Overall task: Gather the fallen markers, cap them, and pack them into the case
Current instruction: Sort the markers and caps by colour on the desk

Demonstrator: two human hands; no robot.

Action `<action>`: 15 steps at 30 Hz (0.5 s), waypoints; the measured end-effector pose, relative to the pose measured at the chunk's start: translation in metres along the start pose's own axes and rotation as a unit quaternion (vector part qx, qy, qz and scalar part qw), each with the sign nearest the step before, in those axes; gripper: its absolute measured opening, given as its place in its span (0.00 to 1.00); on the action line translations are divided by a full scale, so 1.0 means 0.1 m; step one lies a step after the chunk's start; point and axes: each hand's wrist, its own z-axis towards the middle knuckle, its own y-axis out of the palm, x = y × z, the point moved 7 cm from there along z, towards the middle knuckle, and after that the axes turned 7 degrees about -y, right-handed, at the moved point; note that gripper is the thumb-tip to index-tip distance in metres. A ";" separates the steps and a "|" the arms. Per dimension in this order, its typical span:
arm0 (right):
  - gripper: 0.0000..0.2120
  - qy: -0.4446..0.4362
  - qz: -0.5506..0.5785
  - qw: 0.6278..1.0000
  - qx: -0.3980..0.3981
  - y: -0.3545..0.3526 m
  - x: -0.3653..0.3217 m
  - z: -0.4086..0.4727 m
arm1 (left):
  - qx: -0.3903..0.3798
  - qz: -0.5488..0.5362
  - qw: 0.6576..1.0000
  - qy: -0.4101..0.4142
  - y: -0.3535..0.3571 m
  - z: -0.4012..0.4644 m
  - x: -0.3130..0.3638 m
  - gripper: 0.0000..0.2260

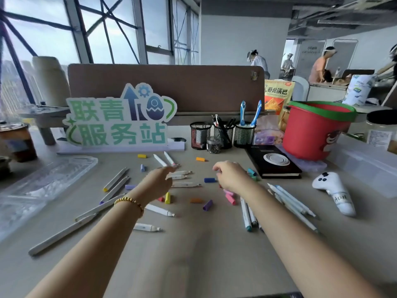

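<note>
White markers (184, 185) (uncapped) lie under left hand (158, 183), right hand (231, 176).

The standing sign (120, 121) reads "联青 服务站"; the snack bag (277, 94) reads "卧龙锅巴".

— Where are we? Looks like an open-plan office, high up.

— Agreed. Past the hands, a brown desk divider (165, 87) backs a grey desk (193, 244), with three mesh pen holders (223, 135) standing in a row in front of it.

— And a cardboard sign (120, 117) in Chinese characters, standing left of those holders.

— Big steel-framed windows (96, 29) behind it, city towers hazy below.

— Exposed ceiling ducts (343, 16) upper right, and people (322, 63) working at other desks in the far background.
</note>
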 end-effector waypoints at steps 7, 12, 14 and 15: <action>0.14 -0.028 -0.001 1.000 -0.011 0.30 -0.38 0.01 | 0.078 -0.020 0.996 -0.043 -0.20 -0.12 -0.49 0.29; 0.13 -0.047 -0.005 0.999 0.006 0.42 -0.63 0.11 | 0.057 0.015 0.998 -0.022 -0.19 -0.04 -0.68 0.26; 0.12 -0.056 -0.013 0.998 0.017 0.44 -0.71 0.15 | 0.048 0.039 0.998 -0.012 -0.19 0.01 -0.71 0.26; 0.12 -0.065 -0.021 0.998 0.016 0.46 -0.74 0.17 | 0.047 0.050 0.997 -0.017 -0.21 0.04 -0.76 0.26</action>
